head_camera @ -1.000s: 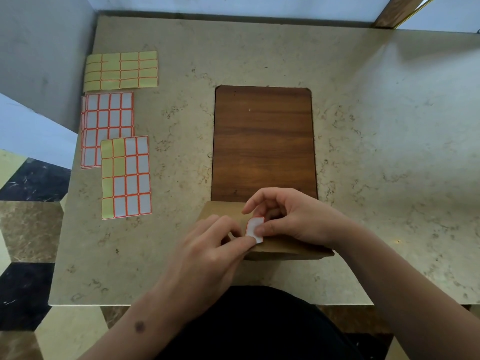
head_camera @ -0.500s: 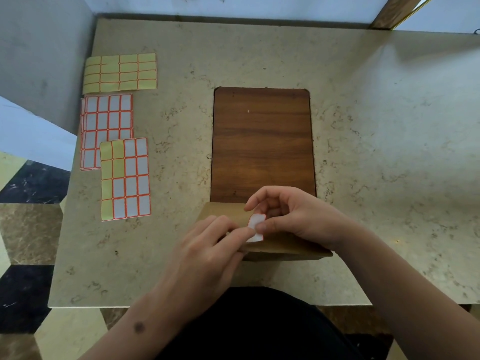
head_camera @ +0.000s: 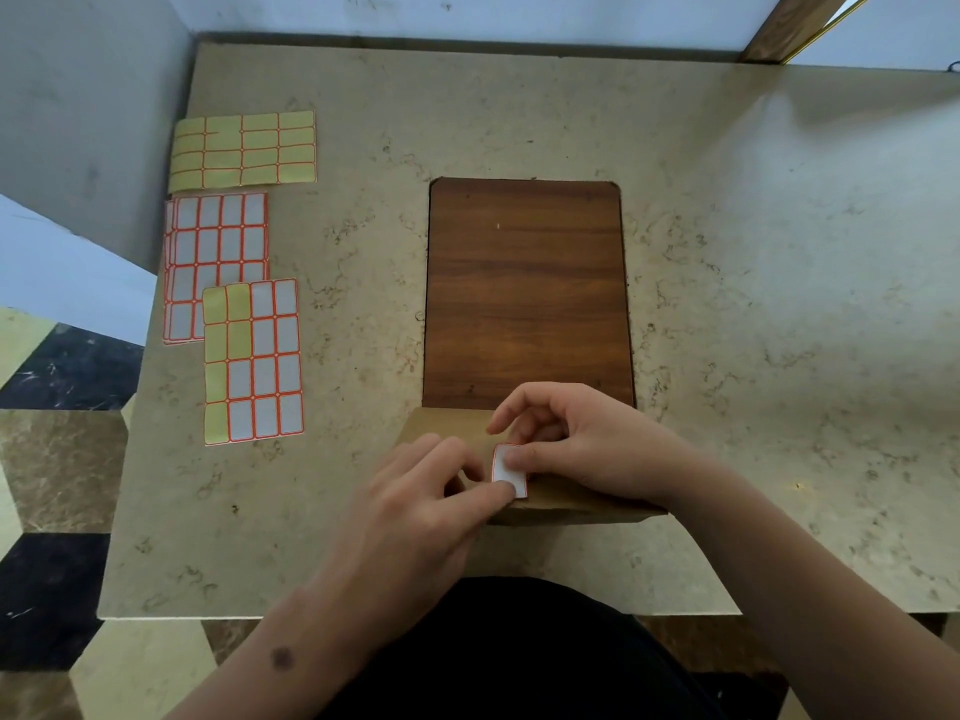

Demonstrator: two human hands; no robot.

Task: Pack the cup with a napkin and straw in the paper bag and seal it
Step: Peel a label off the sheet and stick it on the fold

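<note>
Head view looks straight down on a beige, marble-veined stone table [head_camera: 753, 304] with a matte, mottled surface. At the centre lies a rectangular wooden board [head_camera: 527, 293] with rounded far corners and dark horizontal grain. At 6 o'clock from the board, touching its near edge, sits the brown paper bag [head_camera: 441, 426], its kraft top folded flat and its near edge creased. On the fold rests a small white sticker [head_camera: 506, 467], rectangular with a thin red border and rounded corners.

The left hand [head_camera: 410, 517], at 7 o'clock from the sticker, has its fingers curled, and one fingertip presses the sticker's near corner against the bag. The right hand [head_camera: 582, 446], at 3 o'clock from the sticker, pins the sticker's far right edge with its thumb, its other fingers bent loosely above the fold. The cup, napkin and straw cannot be seen.

At 9 to 10 o'clock from the board lie three glossy label sheets: a yellow sheet [head_camera: 244, 152] farthest away, a red-gridded white sheet [head_camera: 215, 252] just nearer, and a partly peeled sheet [head_camera: 254, 361] overlapping it.
</note>
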